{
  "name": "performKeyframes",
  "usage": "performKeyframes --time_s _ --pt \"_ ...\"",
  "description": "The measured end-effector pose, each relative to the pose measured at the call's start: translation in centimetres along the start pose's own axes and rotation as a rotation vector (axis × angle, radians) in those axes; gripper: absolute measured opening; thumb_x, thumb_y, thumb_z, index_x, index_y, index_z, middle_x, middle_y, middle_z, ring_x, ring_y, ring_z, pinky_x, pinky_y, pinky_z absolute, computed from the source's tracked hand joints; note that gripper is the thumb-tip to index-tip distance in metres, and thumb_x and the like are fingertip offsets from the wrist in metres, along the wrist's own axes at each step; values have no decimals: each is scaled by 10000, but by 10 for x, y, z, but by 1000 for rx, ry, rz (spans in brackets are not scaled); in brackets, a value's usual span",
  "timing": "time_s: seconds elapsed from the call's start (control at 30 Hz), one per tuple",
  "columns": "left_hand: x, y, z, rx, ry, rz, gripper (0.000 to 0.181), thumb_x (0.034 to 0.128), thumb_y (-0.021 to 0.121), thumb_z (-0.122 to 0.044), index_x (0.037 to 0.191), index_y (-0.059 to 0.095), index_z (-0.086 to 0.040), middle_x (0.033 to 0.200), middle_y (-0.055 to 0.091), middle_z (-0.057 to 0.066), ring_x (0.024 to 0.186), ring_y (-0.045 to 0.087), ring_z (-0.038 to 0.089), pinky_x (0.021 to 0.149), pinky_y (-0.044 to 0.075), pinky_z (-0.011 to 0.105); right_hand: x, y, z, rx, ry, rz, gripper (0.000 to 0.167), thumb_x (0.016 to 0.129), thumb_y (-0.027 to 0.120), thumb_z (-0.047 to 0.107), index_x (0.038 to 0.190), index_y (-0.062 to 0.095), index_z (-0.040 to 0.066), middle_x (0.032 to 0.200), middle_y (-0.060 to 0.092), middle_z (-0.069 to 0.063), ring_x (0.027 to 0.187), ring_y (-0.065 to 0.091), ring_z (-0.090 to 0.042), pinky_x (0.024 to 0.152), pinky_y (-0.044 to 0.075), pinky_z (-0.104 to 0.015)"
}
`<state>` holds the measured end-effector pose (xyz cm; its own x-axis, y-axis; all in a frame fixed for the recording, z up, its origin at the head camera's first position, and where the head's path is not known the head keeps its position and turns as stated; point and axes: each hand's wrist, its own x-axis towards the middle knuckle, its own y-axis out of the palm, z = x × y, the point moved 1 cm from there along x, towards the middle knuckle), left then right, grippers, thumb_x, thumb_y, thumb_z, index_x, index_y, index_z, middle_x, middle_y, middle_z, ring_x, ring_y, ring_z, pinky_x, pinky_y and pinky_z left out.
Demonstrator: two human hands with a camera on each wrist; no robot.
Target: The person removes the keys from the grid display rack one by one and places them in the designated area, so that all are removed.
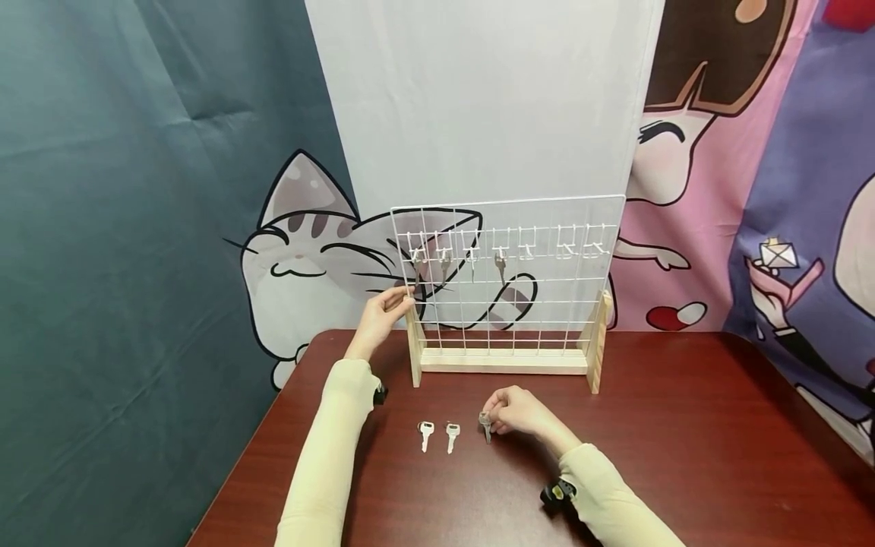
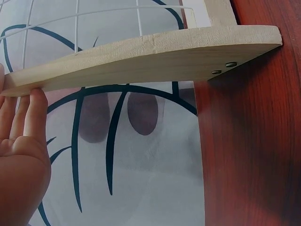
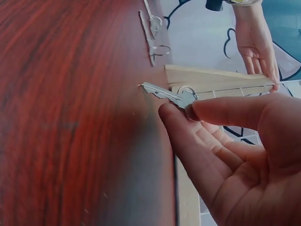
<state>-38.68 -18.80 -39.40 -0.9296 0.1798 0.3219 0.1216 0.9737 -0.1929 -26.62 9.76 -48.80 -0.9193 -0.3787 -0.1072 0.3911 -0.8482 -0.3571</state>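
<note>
The right hand [image 1: 522, 414] pinches a silver key [image 1: 485, 427] by its head between thumb and fingers, low over the table in front of the rack. In the right wrist view the key [image 3: 162, 92] has a small ring at its head, its blade pointing away from the fingertips. The left hand [image 1: 379, 319] holds the top of the rack's left wooden upright [image 1: 414, 342]; the left wrist view shows its fingers [image 2: 35, 113] against the wooden edge [image 2: 117, 61]. Two more keys, one [image 1: 426, 436] and another [image 1: 453, 437], lie left of the right hand.
A white wire grid [image 1: 506, 304] stands in a wooden base [image 1: 506, 362] at the table's back. Several hooks line its upper part; keys, one of them here [image 1: 500, 266], hang from the left ones. Printed cloth [image 1: 478, 99] hangs behind the brown table [image 1: 683, 425].
</note>
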Motion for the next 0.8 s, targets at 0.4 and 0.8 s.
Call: performKeyframes --time_s 0.4,0.8 --pt "-1 -1 -8 30 12 20 394 1005 632 -85 1364 570 68 1427 553 206 1354 502 314 1120 429 375 1 10 0 -68 21 -60 59 854 652 -20 840 709 -18 669 649 -22 591 612 -107 548 564 -236" --pt "-6 0 -14 42 10 9 369 1000 643 -90 1338 595 50 1412 570 203 1340 522 307 1100 455 348 1 14 0 -139 39 -91 55 840 705 27 789 724 23 627 627 -10 562 569 -87 530 531 -219"
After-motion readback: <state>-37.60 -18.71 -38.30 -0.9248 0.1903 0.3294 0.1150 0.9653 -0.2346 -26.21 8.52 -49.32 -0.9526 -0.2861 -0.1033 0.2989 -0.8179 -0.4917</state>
